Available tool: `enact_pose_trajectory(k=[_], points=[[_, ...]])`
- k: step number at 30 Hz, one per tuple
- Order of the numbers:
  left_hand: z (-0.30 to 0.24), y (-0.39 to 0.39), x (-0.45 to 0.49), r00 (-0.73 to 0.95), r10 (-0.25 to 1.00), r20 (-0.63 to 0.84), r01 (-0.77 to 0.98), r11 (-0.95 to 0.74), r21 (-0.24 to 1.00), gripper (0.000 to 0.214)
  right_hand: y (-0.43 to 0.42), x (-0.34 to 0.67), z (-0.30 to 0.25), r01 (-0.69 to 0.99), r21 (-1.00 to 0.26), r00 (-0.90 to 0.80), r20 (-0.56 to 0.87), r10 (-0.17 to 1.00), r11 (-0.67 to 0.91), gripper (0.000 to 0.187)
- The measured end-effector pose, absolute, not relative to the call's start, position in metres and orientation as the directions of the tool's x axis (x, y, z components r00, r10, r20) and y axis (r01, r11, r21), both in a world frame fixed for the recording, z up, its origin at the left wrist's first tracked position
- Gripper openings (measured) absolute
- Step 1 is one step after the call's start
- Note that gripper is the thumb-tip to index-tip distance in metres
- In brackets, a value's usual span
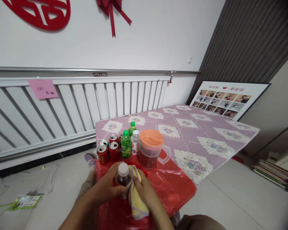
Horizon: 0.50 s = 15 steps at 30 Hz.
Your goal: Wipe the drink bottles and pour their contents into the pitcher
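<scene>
A clear plastic bottle (pixel 124 180) with a white cap stands upright near the table's front edge. Around its left side curl the fingers of my left hand (pixel 109 183), gripping it. My right hand (pixel 143 188) has hold of a folded yellow cloth (pixel 137 206) with a purple edge, pressed against the bottle's right side. Just beyond the bottle are a green-labelled bottle (pixel 125 147), a clear bottle with a white cap (pixel 135 143) and a pitcher (pixel 148 158) with an orange lid. Several opened cans (pixel 103 155) cluster to the left.
Red plastic sheeting (pixel 172 188) covers the near part of the table, over a purple floral tablecloth (pixel 182 123). A white radiator (pixel 124 97) runs along the wall behind. A photo board (pixel 227 99) leans at the far right. On the floor at left lies a power strip (pixel 26 202).
</scene>
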<state>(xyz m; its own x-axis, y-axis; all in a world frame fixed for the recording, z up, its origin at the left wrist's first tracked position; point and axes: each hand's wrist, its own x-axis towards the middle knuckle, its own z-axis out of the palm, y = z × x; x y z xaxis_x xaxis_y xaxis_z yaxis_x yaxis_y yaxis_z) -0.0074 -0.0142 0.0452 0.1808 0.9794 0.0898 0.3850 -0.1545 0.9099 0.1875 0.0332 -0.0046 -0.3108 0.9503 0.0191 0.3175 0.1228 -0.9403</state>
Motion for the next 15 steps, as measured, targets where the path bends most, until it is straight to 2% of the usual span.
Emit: enact_pose_trajectory(k=[4,8,11,15], points=[[0.032,-0.021,0.016,-0.095,0.982,0.162,0.479,-0.098,0.872,0.076,0.03,0.187,-0.006,0.315,-0.938,-0.3,0.044,0.953,0.143,0.044],[0.029,-0.021,0.023,-0.252,0.951,0.177,0.496,-0.03,0.868,0.08,0.02,0.187,-0.002,0.286,-0.943,-0.261,0.091,0.961,0.167,0.045],[0.032,-0.022,0.019,-0.282,0.947,0.153,0.454,-0.009,0.891,0.08,0.014,0.186,0.01,0.263,-0.95,-0.215,0.112,0.97,0.168,0.048],[0.044,-0.026,0.015,-0.157,0.983,0.09,0.431,-0.014,0.902,0.059,0.018,0.182,0.031,0.226,-0.954,-0.227,0.145,0.963,0.197,0.047]])
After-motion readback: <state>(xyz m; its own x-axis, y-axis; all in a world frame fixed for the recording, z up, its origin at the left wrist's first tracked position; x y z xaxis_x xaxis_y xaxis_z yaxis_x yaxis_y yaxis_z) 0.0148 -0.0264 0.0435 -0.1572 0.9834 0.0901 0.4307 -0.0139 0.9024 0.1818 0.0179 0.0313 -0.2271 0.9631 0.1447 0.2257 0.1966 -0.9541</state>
